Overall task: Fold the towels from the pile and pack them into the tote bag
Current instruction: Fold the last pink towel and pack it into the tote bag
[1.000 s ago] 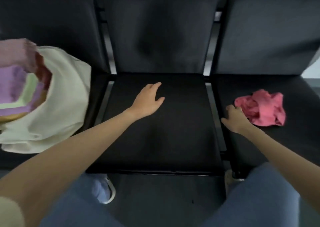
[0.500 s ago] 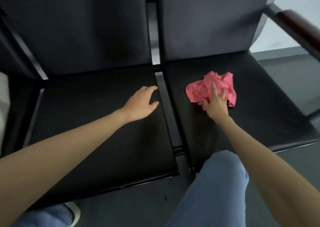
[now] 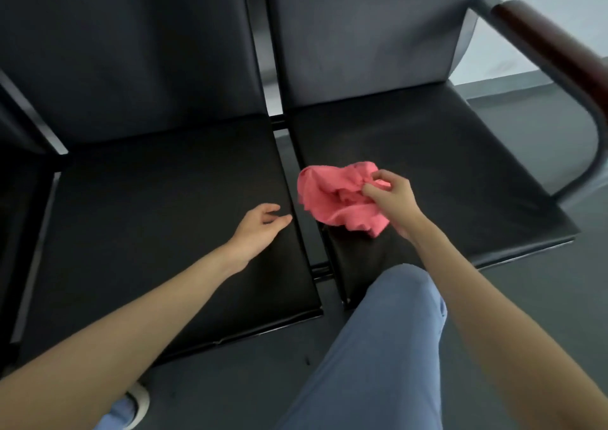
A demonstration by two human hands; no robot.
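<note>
Your knee (image 3: 388, 331): closest thing to the camera, blue jeans, poking up just in front of the right seat's front edge.

Your shoe (image 3: 139, 403): pale toe showing on the dark floor (image 3: 250, 373) bottom left, below the left seat.

Your left hand (image 3: 258, 227): holding nothing, fingers loose and a little curled, sitting at the right edge of the left seat (image 3: 158, 232), fingertips pointing toward the gap between the two seats. Can't really tell if it's resting on the cushion or just above it.

Your right hand (image 3: 391, 199): reaching over the right seat (image 3: 444, 173), thumb and fingers pinching a bunched bit of the pink towel.

Pink towel (image 3: 332, 196): crumpled, not folded at all, near the front left part of the right seat, just beside the gap. Most of it hangs left of and below your right hand; whether its bottom edge touches the cushion, I can't tell.

Backrests (image 3: 362, 35): two dark padded ones behind the seats, thin gap between them.

Armrest (image 3: 552, 45): brown top on a grey frame, far right.
</note>
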